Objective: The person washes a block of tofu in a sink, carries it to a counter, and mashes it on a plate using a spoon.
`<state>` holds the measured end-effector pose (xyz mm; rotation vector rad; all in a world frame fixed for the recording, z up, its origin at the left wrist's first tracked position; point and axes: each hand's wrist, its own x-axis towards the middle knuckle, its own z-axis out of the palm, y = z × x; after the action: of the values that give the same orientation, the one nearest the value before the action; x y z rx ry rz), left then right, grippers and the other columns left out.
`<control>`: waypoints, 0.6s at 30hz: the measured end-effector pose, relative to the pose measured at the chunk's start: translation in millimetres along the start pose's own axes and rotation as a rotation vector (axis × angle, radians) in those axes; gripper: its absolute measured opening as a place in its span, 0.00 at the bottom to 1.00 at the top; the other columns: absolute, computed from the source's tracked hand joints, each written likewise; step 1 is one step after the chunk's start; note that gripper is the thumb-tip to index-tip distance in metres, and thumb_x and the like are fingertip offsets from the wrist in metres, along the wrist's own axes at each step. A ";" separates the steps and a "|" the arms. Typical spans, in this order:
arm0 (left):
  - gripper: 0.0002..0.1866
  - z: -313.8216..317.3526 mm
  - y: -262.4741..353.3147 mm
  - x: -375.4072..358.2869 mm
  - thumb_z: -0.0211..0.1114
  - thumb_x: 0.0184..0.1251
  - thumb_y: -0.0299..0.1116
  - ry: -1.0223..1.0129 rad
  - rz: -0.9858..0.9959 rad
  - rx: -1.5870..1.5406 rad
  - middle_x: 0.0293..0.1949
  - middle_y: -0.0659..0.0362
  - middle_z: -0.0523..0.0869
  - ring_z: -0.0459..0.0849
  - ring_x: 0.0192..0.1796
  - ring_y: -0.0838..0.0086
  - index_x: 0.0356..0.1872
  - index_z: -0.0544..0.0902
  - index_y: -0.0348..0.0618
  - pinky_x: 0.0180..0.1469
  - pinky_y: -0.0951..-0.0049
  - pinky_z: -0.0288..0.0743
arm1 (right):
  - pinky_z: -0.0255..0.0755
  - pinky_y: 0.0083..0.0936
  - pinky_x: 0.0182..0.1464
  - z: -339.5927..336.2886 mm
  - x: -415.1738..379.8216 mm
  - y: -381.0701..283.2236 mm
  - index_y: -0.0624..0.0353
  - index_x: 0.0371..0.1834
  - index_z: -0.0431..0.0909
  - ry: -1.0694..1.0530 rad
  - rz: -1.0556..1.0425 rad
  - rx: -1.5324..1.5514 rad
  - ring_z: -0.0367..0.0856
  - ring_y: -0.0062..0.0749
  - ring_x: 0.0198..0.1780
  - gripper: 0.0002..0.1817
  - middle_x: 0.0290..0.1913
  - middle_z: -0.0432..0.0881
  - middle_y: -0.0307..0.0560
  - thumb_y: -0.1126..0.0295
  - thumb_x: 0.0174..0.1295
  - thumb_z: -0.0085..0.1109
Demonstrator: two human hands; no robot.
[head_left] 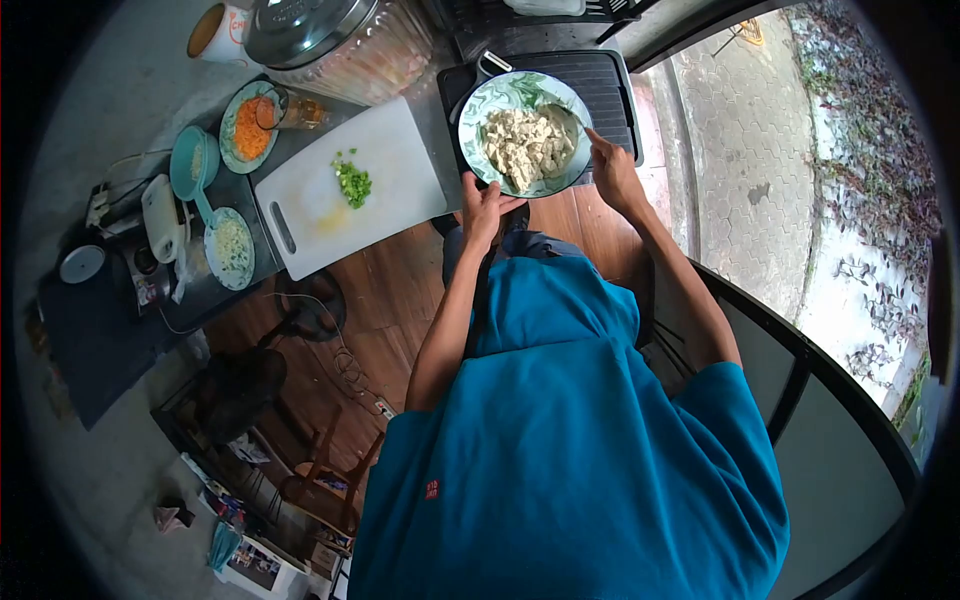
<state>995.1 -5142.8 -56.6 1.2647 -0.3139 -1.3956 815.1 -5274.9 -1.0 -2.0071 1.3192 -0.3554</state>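
A green and white patterned bowl (510, 92) holds pale, crumbly chunks (530, 145) and stands over a black ridged griddle (612, 100). My left hand (482, 208) grips the bowl's near rim at its lower left. At the bowl's right edge, my right hand (615, 172) is closed around the handle of a utensil whose head rests among the chunks. Left of the bowl, chopped green pieces (352, 184) lie on a white cutting board (400, 150).
Plates of shredded orange food (250, 130) and chopped pale food (232, 248) stand left of the board, near a teal pan (187, 163). Behind the board are a glass (300, 112), a large lidded jar (385, 60) and a mug (220, 35).
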 end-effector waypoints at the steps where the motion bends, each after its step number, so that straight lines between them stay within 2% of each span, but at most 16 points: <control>1: 0.20 4.6 -0.3 -3.1 0.43 0.71 0.24 0.038 0.063 -0.032 0.51 0.42 0.72 0.82 0.46 0.53 0.61 0.51 0.42 0.48 0.57 0.81 | 0.70 0.45 0.35 8.2 1.6 2.0 0.63 0.59 0.69 -0.024 0.036 0.009 0.79 0.59 0.31 0.22 0.28 0.75 0.69 0.78 0.60 0.43; 2: 0.26 7.3 -0.1 -4.8 0.42 0.71 0.22 0.076 0.126 -0.064 0.50 0.43 0.73 0.83 0.45 0.53 0.66 0.45 0.48 0.47 0.57 0.82 | 0.70 0.46 0.35 12.0 2.4 -2.9 0.64 0.59 0.69 -0.047 0.071 0.019 0.79 0.59 0.31 0.22 0.29 0.75 0.69 0.78 0.59 0.43; 3: 0.26 6.7 0.3 -3.1 0.42 0.71 0.22 0.074 0.128 -0.061 0.50 0.43 0.73 0.83 0.45 0.53 0.66 0.45 0.48 0.47 0.57 0.82 | 0.70 0.46 0.35 14.2 1.5 -7.4 0.64 0.59 0.69 -0.043 0.072 0.021 0.79 0.59 0.31 0.22 0.29 0.75 0.69 0.78 0.59 0.43; 5: 0.35 3.1 -1.8 -1.5 0.42 0.70 0.20 0.014 0.136 -0.044 0.52 0.40 0.71 0.82 0.45 0.53 0.68 0.34 0.56 0.47 0.56 0.82 | 0.69 0.41 0.34 17.9 -7.4 -18.5 0.60 0.60 0.69 -0.073 -0.050 0.013 0.79 0.58 0.30 0.23 0.27 0.72 0.70 0.79 0.59 0.43; 7: 0.34 -0.9 -9.5 0.7 0.43 0.70 0.20 0.028 0.106 -0.041 0.53 0.38 0.70 0.82 0.45 0.52 0.68 0.36 0.55 0.47 0.56 0.82 | 0.70 0.48 0.29 27.2 -17.0 -12.3 0.60 0.63 0.65 -0.104 -0.164 -0.098 0.77 0.63 0.25 0.27 0.24 0.75 0.70 0.79 0.57 0.43; 9: 0.33 -0.1 -11.2 2.7 0.43 0.70 0.20 0.038 0.081 -0.034 0.53 0.37 0.69 0.82 0.46 0.52 0.68 0.37 0.54 0.47 0.56 0.82 | 0.71 0.50 0.28 31.4 -28.3 -19.8 0.60 0.67 0.59 -0.147 -0.138 -0.286 0.77 0.62 0.23 0.31 0.21 0.76 0.69 0.79 0.55 0.45; 12: 0.32 -0.4 -10.9 3.7 0.43 0.69 0.20 0.068 0.059 -0.033 0.53 0.36 0.68 0.82 0.46 0.52 0.67 0.39 0.52 0.48 0.57 0.82 | 0.72 0.49 0.27 47.1 -31.9 -14.4 0.60 0.68 0.56 -0.151 -0.123 -0.340 0.77 0.60 0.22 0.35 0.19 0.75 0.69 0.79 0.52 0.46; 15: 0.30 0.9 -11.0 4.5 0.44 0.69 0.20 0.046 0.087 -0.037 0.53 0.37 0.68 0.82 0.46 0.52 0.66 0.40 0.51 0.48 0.57 0.82 | 0.72 0.48 0.26 39.5 -21.9 -8.8 0.60 0.67 0.58 -0.068 -0.245 -0.298 0.77 0.60 0.21 0.34 0.19 0.75 0.69 0.80 0.51 0.46; 16: 0.30 0.8 -11.7 3.7 0.43 0.70 0.20 0.049 0.090 -0.022 0.53 0.37 0.68 0.82 0.46 0.52 0.66 0.40 0.51 0.48 0.57 0.82 | 0.72 0.47 0.26 30.3 -18.1 -5.6 0.59 0.67 0.59 -0.144 -0.228 -0.287 0.77 0.58 0.21 0.32 0.20 0.76 0.67 0.80 0.53 0.45; 18: 0.30 -1.3 -13.1 4.1 0.42 0.70 0.21 0.017 0.077 -0.032 0.53 0.37 0.68 0.81 0.47 0.52 0.65 0.38 0.50 0.48 0.57 0.82 | 0.73 0.47 0.27 12.6 -15.7 -7.7 0.60 0.66 0.60 -0.107 -0.162 -0.248 0.78 0.57 0.22 0.32 0.20 0.76 0.67 0.80 0.52 0.46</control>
<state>990.1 -5141.7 -69.4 1.2256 -0.3247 -1.3187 820.6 -5254.1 -2.6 -2.3136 1.1843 -0.1613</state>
